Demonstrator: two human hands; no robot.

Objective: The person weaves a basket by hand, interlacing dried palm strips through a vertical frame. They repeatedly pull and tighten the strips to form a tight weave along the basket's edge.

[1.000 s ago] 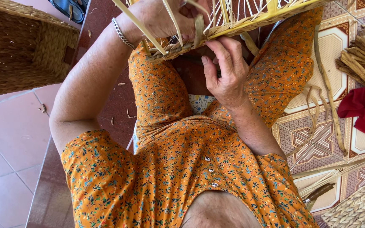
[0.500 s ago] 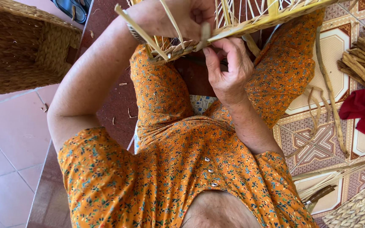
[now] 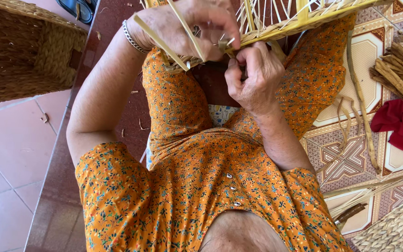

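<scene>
A half-woven basket of pale straw strips [image 3: 304, 18] rests over my knees, on my orange flowered dress. My left hand [image 3: 187, 23], with a metal bracelet on the wrist, grips the basket's rim, and loose strips [image 3: 164, 44] stick out between its fingers. Just below the rim, my right hand [image 3: 253, 74] is closed, with its fingertips pinching a strip end where the weave meets the rim. The two hands almost touch.
A large woven basket [image 3: 24, 56] stands on the tiled floor at the left. A bundle of dried fibre [image 3: 397, 74] and a red cloth [image 3: 397, 126] lie at the right, with another woven piece [image 3: 397, 228] at the bottom right. Dark sandals [image 3: 78, 9] lie at the top.
My right hand rose from under the basket to its rim and closed on a strip end. My left hand shifted its grip along the rim.
</scene>
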